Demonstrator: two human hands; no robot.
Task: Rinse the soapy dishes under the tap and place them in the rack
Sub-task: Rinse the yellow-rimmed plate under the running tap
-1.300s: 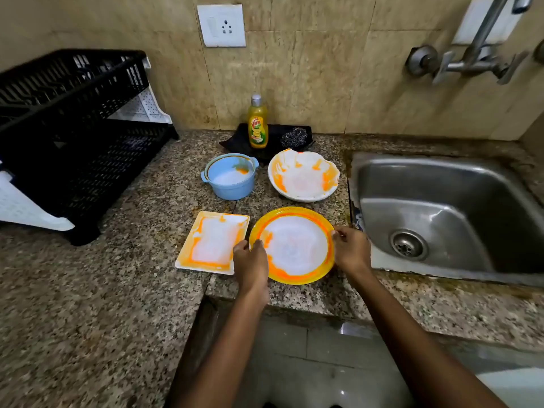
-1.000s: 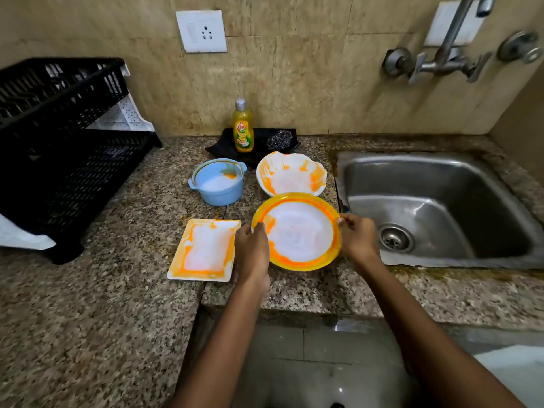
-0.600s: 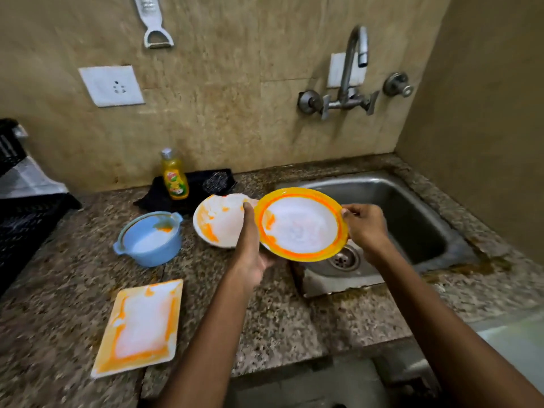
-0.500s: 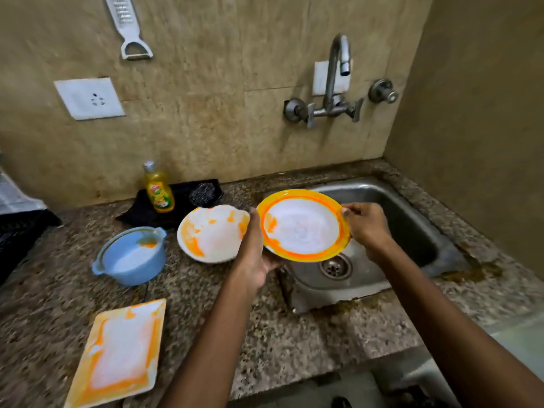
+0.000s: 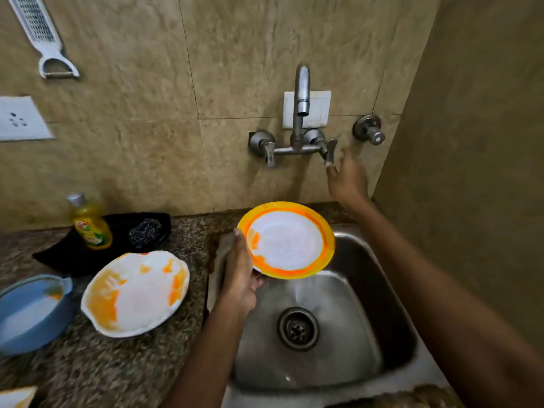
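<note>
My left hand [image 5: 240, 275] grips the left rim of a round yellow-and-orange plate [image 5: 287, 241] coated in white foam, holding it over the steel sink [image 5: 368, 304]. My right hand [image 5: 347, 176] is raised with fingers apart, just beside the right handle [image 5: 329, 150] of the wall tap [image 5: 300, 113]; no water runs from the spout. A foamy white bowl with orange smears [image 5: 135, 293] and a blue pot [image 5: 29, 313] sit on the counter to the left. The rack is out of view.
A yellow dish-soap bottle [image 5: 89, 223] and a scrubber [image 5: 145, 232] rest on a black cloth [image 5: 59, 257] at the wall. A corner of the rectangular plate [image 5: 14, 397] shows at the bottom left. A side wall [image 5: 471, 172] closes off the right of the sink.
My right hand let go of the round plate and rose to the tap's right handle. My left hand alone now holds the plate, further over the sink.
</note>
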